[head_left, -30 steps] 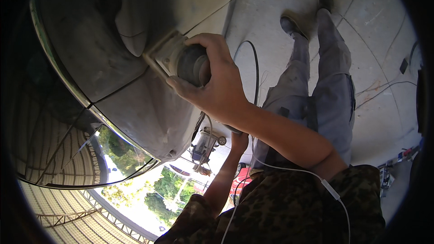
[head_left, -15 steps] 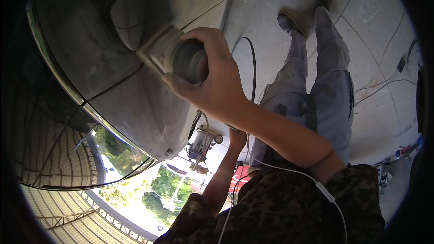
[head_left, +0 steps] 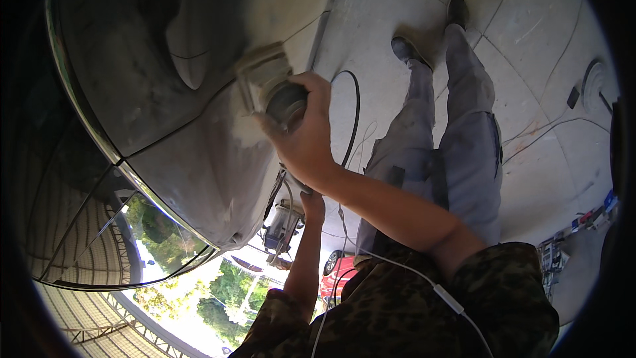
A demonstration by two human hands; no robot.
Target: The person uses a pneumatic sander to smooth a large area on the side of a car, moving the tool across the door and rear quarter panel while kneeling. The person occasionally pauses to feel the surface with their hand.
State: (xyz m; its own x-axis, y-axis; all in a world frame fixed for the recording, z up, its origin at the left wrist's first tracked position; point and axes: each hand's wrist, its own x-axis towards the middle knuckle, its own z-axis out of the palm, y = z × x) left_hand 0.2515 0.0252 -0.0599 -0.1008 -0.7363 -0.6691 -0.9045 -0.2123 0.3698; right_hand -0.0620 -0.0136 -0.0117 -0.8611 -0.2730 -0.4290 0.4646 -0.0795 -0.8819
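1 sander (head_left: 283,98) gripped w/ R hand (head_left: 307,142); L hand (head_left: 313,206) nearby.

In my view the sander (head_left: 287,103) sits between thumb and fingers (head_left: 317,86) of the right hand (head_left: 308,139), its plate against the car body (head_left: 218,179). This body extends left of the fingers — and lower left is the window glass (head_left: 165,232). To their right I see the hose (head_left: 358,99), then the legs (head_left: 464,132) above the floor (head_left: 371,6). Below the fingers is the left hand (head_left: 313,207) — beside it, leftward, a machine (head_left: 277,229); lower, another car (head_left: 336,275).
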